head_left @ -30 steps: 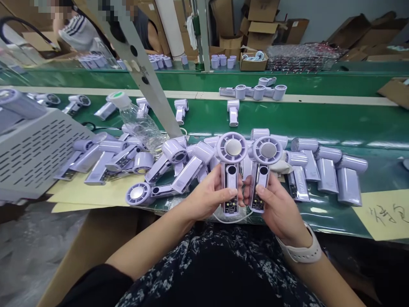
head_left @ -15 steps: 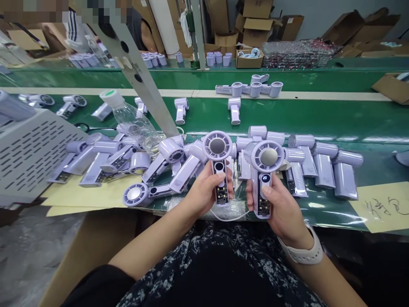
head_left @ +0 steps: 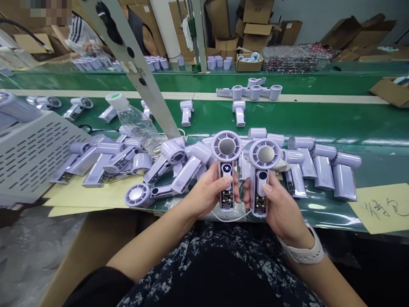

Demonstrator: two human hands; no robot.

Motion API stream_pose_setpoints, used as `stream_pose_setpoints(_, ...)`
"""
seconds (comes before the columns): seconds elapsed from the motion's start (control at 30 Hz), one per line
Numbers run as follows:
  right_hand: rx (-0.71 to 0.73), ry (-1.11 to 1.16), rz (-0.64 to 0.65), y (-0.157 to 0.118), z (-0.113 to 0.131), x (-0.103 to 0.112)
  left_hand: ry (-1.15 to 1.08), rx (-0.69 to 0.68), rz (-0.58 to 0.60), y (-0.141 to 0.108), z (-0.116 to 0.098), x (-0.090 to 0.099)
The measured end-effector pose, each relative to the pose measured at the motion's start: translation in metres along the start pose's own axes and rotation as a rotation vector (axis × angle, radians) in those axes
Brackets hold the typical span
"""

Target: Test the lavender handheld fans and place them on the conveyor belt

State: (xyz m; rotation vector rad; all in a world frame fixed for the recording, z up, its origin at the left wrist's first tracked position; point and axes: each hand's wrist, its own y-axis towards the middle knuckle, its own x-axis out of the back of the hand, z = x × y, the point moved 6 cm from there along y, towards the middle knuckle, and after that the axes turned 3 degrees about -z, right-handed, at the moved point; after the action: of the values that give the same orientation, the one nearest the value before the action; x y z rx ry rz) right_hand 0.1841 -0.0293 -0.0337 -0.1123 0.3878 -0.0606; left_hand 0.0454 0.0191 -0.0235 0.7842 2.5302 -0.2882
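My left hand (head_left: 213, 187) is wrapped round the handle of a lilac handheld fan (head_left: 226, 147), its thumb on the front below a small round display lit with digits. My right hand (head_left: 281, 200) grips a second handheld fan (head_left: 265, 154), thumb on the handle front; the round display on this one is dark. Both fans stand upright side by side, apart, with bare circuit boards showing low on their handles. A white cable (head_left: 231, 220) curves below the two fans. Behind and beside my hands lie several more lilac fans (head_left: 191, 168) on the green bench.
Left are a perforated grey metal box (head_left: 41, 149) and a clear plastic bottle (head_left: 134, 117). A slanted metal post (head_left: 140, 72) crosses the left side. Several fans (head_left: 239, 113) rest on the green conveyor. A yellow paper (head_left: 381, 207) lies right. A person (head_left: 84, 34) is across the line.
The left fan's display has lit up, while the right fan's display has gone dark. My left hand has shifted slightly right with its fan, and the right fan's head has turned more toward me.
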Motion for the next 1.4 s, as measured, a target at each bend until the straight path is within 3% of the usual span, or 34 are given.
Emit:
stream_pose_setpoints(0.27, 0.037, -0.022, 0.008, -0.004, 0.005, 0.002, -0.008, -0.075, 0.03, -0.003, -0.01, -0.006)
stream_pose_setpoints(0.4, 0.037, -0.034, -0.039, -0.001, 0.003, 0.006, -0.003, -0.061, -0.03, -0.004, -0.008, 0.001)
stream_pose_setpoints(0.57, 0.015, -0.044, -0.049, -0.002, 0.002, 0.007, -0.098, -0.039, 0.078, -0.007, -0.003, -0.001)
stream_pose_setpoints(0.83, -0.016, 0.041, -0.068, -0.007, -0.004, 0.016, 0.048, -0.052, -0.018, -0.005, 0.003, 0.005)
stream_pose_setpoints(1.03, 0.001, 0.05, -0.095, -0.009, -0.001, 0.011, 0.018, -0.006, 0.039, -0.004, 0.006, 0.0)
stream_pose_setpoints(1.2, -0.019, 0.065, -0.1, -0.01, -0.003, 0.01, 0.002, -0.028, -0.027, -0.006, 0.003, 0.0)
stream_pose_setpoints(1.4, -0.003, 0.082, -0.113, -0.01, -0.003, 0.012, 0.024, -0.002, 0.018, -0.005, 0.006, 0.002)
